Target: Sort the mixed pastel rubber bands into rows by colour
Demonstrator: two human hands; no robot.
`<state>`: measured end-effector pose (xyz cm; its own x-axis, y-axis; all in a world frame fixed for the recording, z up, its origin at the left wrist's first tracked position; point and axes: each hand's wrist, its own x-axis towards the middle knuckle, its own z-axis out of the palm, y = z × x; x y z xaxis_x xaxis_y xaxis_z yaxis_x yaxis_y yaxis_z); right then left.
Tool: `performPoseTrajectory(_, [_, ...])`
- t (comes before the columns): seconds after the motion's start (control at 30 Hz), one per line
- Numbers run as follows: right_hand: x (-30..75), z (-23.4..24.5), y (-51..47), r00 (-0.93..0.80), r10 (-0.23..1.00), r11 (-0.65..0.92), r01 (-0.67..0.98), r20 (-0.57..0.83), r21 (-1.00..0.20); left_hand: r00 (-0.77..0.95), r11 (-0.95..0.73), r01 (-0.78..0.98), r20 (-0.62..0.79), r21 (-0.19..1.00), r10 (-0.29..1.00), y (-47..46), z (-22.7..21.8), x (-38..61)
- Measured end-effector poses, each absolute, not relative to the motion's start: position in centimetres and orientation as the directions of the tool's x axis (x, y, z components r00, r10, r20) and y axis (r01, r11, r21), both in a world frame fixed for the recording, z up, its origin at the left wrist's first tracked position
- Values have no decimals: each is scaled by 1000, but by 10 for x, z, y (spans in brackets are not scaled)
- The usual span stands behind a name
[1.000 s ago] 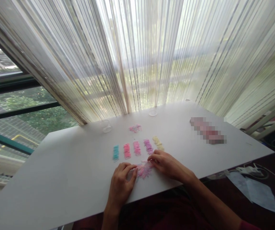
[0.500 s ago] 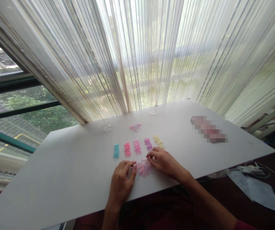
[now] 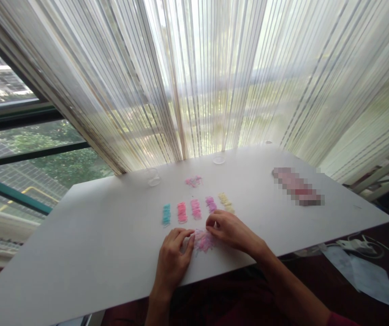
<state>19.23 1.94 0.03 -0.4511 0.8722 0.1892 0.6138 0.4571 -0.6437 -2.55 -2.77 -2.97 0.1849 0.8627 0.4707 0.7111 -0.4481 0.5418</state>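
Note:
A loose heap of small pink and lilac pieces (image 3: 203,241) lies on the white table (image 3: 96,235) near its front edge. My left hand (image 3: 174,258) rests at the heap's left side, fingers bent and fingertips touching it. My right hand (image 3: 230,228) sits at the heap's right side, thumb and forefinger pinched together over its top edge; what they hold is too small to make out. Just beyond the hands runs a row of sorted little piles: teal (image 3: 166,214), coral pink (image 3: 182,212), pink (image 3: 196,209), purple (image 3: 211,203) and yellow (image 3: 226,202).
A further small pink cluster (image 3: 193,181) lies behind the row. Two clear round dishes (image 3: 153,179) (image 3: 219,159) stand near the striped sheer curtain (image 3: 197,77). A blurred-out oblong object (image 3: 298,185) lies at the right. White cloth and cables (image 3: 357,262) are on the floor beside the table.
My right hand has drawn slightly left and inward over the heap, fingers closing into a pinch. The left hand has barely moved. The camera has shifted a little.

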Motion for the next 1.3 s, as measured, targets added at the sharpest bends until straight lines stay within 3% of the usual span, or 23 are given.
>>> performPoseTrajectory(0.57, [188, 0, 7, -462, 843, 510, 527, 274, -680, 226, -510, 687, 515, 518, 827, -24, -19, -21])
performPoseTrajectory(1.03, [192, -1, 16, -386, 818, 566, 418, 425, -710, 224, -495, 565, 454, 660, 862, -2, 1, -24])
performPoseTrajectory(1.3, [190, 2, 14, -403, 827, 536, 355, 391, -766, 185, -478, 587, 467, 653, 865, 0, -2, -21])
